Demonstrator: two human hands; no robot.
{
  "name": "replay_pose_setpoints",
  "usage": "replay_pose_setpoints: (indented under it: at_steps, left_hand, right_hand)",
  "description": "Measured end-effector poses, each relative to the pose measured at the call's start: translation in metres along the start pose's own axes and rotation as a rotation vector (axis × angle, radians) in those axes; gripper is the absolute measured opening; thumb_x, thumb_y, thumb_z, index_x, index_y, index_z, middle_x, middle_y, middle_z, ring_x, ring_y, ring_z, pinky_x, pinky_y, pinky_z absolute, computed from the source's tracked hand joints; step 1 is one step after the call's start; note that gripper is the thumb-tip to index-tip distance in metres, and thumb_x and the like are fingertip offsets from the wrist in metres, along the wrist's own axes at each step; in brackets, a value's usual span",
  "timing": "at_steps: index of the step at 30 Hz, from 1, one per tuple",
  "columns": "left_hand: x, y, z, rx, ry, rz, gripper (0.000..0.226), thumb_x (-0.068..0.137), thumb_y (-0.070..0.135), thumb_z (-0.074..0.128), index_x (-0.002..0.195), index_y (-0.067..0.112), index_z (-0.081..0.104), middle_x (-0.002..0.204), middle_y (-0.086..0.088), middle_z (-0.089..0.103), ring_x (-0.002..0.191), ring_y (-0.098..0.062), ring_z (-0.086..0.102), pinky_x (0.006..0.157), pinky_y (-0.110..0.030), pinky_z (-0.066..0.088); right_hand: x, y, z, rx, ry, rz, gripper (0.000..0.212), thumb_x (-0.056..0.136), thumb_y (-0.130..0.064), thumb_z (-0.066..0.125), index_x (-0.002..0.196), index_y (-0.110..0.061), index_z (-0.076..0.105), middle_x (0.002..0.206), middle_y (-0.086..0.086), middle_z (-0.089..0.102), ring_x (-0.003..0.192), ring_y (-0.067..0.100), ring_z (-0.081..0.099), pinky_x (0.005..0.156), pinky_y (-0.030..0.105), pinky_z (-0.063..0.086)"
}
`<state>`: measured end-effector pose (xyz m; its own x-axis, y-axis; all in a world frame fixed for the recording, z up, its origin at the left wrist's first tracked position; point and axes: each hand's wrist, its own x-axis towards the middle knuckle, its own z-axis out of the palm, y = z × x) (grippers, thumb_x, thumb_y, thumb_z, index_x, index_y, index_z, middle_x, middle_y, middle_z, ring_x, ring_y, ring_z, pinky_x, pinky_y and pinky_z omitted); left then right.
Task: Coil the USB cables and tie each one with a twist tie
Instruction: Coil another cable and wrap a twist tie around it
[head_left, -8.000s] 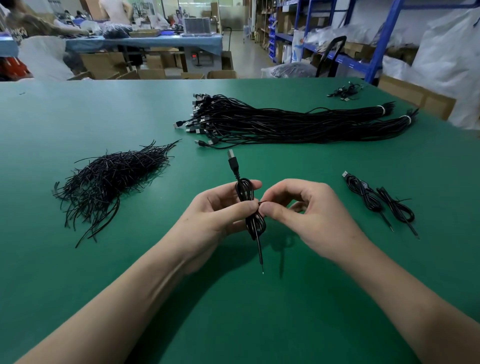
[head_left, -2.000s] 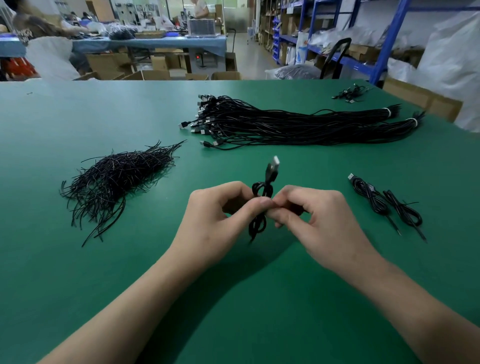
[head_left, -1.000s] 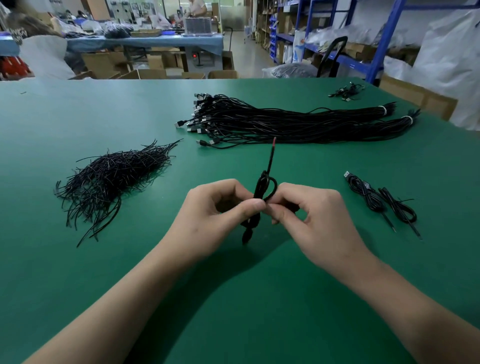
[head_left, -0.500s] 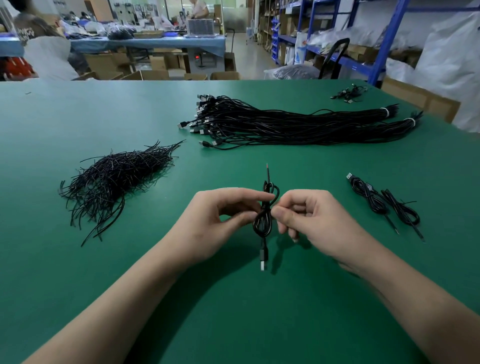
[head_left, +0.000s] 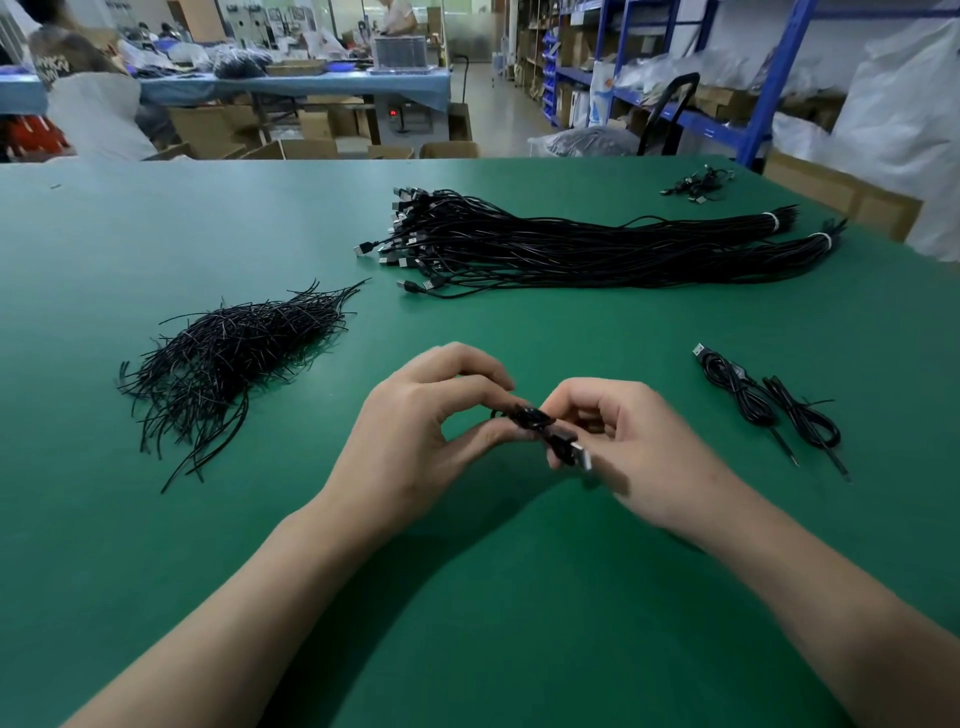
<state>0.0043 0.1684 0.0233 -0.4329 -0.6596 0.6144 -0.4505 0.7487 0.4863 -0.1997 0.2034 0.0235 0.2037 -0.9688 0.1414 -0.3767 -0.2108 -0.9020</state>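
My grips are both closed on the coiled cable (head_left: 537, 423), centre frame over the counter (head_left: 156, 519). My left hand (head_left: 415, 436) pinches it, my right hand (head_left: 644, 457) curls round the plug end; blurry. Twist tie pile (head_left: 228, 358) at left, tied coils (head_left: 769, 405) at right, loose cable bundle (head_left: 571, 244) upper centre.

Place: a factory packing workshop is operating here.
Work table (head_left: 156, 234): its green top is carrying a bulk cable bundle (head_left: 597, 249) at 1 o'clock and a twist-tie heap (head_left: 228, 358) at 10 o'clock.
Racks (head_left: 779, 73): blue steel frames are holding cartons (head_left: 724, 98) at 2 o'clock.
Back bench (head_left: 311, 85): a person (head_left: 397, 14) is standing behind it at 12 o'clock.
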Motion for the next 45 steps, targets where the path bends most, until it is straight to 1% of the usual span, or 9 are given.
replay_pose_setpoints:
  at_steps: [4, 7, 13, 17, 26, 32, 36, 40, 45]
  left_hand:
    - [-0.001, 0.004, 0.004, -0.083, -0.015, -0.104, 0.016, 0.089, 0.031, 0.074, 0.082, 0.017, 0.072, 0.08, 0.015, 0.072, 0.078, -0.004, 0.069, 0.074, -0.015, 0.049]
    - [-0.001, 0.006, 0.007, -0.271, -0.02, -0.267, 0.018, 0.091, 0.03, 0.074, 0.079, 0.017, 0.07, 0.073, 0.007, 0.073, 0.071, -0.008, 0.07, 0.069, -0.02, 0.053]
    - [0.001, 0.008, 0.011, -0.759, -0.027, -0.596, 0.023, 0.091, 0.024, 0.072, 0.11, 0.016, 0.061, 0.072, -0.011, 0.072, 0.067, -0.023, 0.066, 0.064, -0.028, 0.054]
    - [0.0, 0.005, 0.012, -0.919, -0.05, -0.693, 0.028, 0.093, 0.018, 0.07, 0.114, 0.017, 0.053, 0.066, -0.008, 0.066, 0.058, -0.024, 0.059, 0.055, -0.028, 0.049]
    - [-0.004, -0.003, 0.013, -0.759, -0.042, -0.599, 0.011, 0.096, 0.022, 0.068, 0.103, 0.022, 0.059, 0.069, -0.012, 0.069, 0.059, -0.021, 0.06, 0.063, -0.03, 0.049]
    - [-0.006, -0.004, 0.019, -0.746, -0.002, -0.556, 0.019, 0.095, 0.024, 0.07, 0.11, 0.022, 0.059, 0.07, -0.01, 0.07, 0.062, -0.02, 0.066, 0.063, -0.027, 0.052]
    - [-0.005, -0.006, 0.022, -0.684, -0.029, -0.546, 0.042, 0.082, 0.041, 0.073, 0.118, 0.024, 0.061, 0.077, -0.003, 0.074, 0.074, -0.017, 0.07, 0.073, -0.032, 0.054]
    - [-0.005, -0.007, 0.021, -0.636, -0.081, -0.536, 0.042, 0.078, 0.044, 0.074, 0.114, 0.022, 0.068, 0.079, 0.004, 0.076, 0.079, -0.011, 0.07, 0.082, -0.032, 0.054]
    - [-0.004, -0.003, 0.016, -0.604, -0.067, -0.461, 0.028, 0.081, 0.034, 0.081, 0.105, 0.023, 0.074, 0.085, -0.005, 0.076, 0.081, -0.018, 0.071, 0.084, -0.044, 0.056]
  right_hand:
    - [-0.004, -0.001, 0.003, -0.335, 0.17, -0.219, 0.021, 0.091, -0.01, 0.068, 0.075, -0.022, 0.063, 0.064, -0.008, 0.062, 0.052, 0.003, 0.047, 0.05, 0.011, 0.031]
    - [-0.005, -0.003, 0.007, -0.463, 0.254, -0.362, 0.016, 0.092, -0.01, 0.068, 0.081, -0.02, 0.062, 0.069, -0.018, 0.056, 0.065, -0.003, 0.051, 0.061, 0.009, 0.035]
    - [-0.006, -0.003, 0.011, -0.777, 0.324, -0.566, 0.013, 0.097, -0.012, 0.059, 0.086, -0.007, 0.064, 0.077, 0.004, 0.061, 0.071, 0.026, 0.055, 0.065, 0.043, 0.049]
    - [-0.006, -0.004, 0.013, -0.894, 0.315, -0.618, 0.017, 0.099, -0.012, 0.057, 0.086, -0.005, 0.065, 0.076, 0.006, 0.059, 0.069, 0.029, 0.054, 0.061, 0.045, 0.05]
    - [-0.005, 0.005, 0.01, -0.628, 0.184, -0.44, 0.014, 0.094, -0.019, 0.068, 0.106, -0.013, 0.071, 0.094, -0.005, 0.071, 0.086, 0.013, 0.063, 0.078, 0.034, 0.052]
    - [-0.004, 0.005, 0.011, -0.305, 0.183, -0.201, 0.006, 0.096, -0.025, 0.067, 0.091, -0.026, 0.07, 0.073, -0.01, 0.07, 0.068, 0.005, 0.063, 0.063, 0.012, 0.042]
    - [-0.003, 0.005, 0.008, -0.267, 0.182, -0.096, 0.014, 0.095, -0.026, 0.067, 0.082, -0.029, 0.068, 0.068, -0.008, 0.07, 0.057, 0.004, 0.058, 0.056, 0.021, 0.045]
    - [-0.004, 0.002, 0.006, -0.211, 0.103, -0.026, 0.017, 0.098, -0.028, 0.061, 0.082, -0.025, 0.064, 0.065, -0.004, 0.069, 0.052, 0.006, 0.053, 0.056, 0.03, 0.046]
    - [-0.001, 0.0, 0.003, 0.102, -0.014, 0.132, 0.033, 0.102, -0.039, 0.053, 0.081, -0.015, 0.061, 0.06, 0.002, 0.062, 0.047, 0.012, 0.044, 0.045, 0.02, 0.034]
